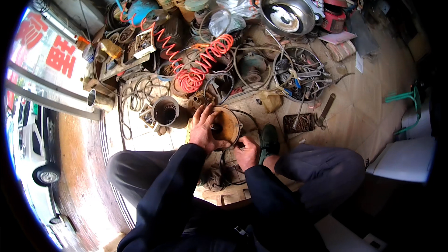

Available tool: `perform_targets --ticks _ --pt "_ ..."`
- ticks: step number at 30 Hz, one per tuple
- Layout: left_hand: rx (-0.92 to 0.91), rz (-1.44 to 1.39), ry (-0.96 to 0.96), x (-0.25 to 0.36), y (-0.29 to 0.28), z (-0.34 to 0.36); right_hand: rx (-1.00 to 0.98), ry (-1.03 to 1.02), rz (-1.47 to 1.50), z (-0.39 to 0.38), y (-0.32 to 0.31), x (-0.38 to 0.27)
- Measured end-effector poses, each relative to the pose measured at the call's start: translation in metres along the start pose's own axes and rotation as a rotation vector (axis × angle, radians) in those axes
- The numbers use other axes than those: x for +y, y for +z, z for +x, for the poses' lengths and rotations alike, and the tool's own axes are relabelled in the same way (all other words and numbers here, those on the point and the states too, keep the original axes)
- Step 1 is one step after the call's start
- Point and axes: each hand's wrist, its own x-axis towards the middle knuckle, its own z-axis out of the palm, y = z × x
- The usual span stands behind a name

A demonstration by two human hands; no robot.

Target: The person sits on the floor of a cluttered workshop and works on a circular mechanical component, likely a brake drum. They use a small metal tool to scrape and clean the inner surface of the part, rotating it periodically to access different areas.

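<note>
Between my knees sits a round yellow-brown metal housing (229, 124) with a dark shaft at its centre. My left hand (202, 129) lies over its left side, fingers across the top and thumb along the near rim, gripping it. Close to the lower right rim is my right hand (247, 153), its fingers curled closed; what they pinch, if anything, is hidden. A thin black cable (223, 161) loops just left of that hand. Left of the housing stands a grey metal cylinder (169, 113) with slotted inner walls, like a motor stator.
A bowl of hand tools (303, 72) stands beyond on the right, with a tray of small screws (298, 123) and a wrench (325, 111) nearer. A coiled red air hose (193, 77) and cables clutter the far floor. A steel pan (288, 14) stands farther back.
</note>
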Motion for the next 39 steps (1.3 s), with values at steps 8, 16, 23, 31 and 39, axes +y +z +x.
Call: perform_targets --ticks 8,16,23,31,39 --pt "-0.012 0.014 -0.027 -0.005 -0.007 -0.003 -0.046 -0.105 -0.180 0.006 -0.001 -0.027" --pt "0.006 0.042 -0.014 -0.007 -0.002 -0.006 -0.135 -0.158 -0.278 -0.003 -0.013 -0.018" --pt "0.003 0.028 -0.031 -0.008 -0.005 -0.002 -0.101 -0.087 -0.178 0.000 0.000 -0.024" --pt "-0.082 -0.028 -0.073 -0.001 -0.012 -0.007 -0.131 -0.121 -0.316 0.002 -0.003 -0.012" --pt "-0.093 -0.044 -0.063 0.000 -0.013 -0.008 -0.108 -0.051 -0.088 -0.003 0.000 -0.022"
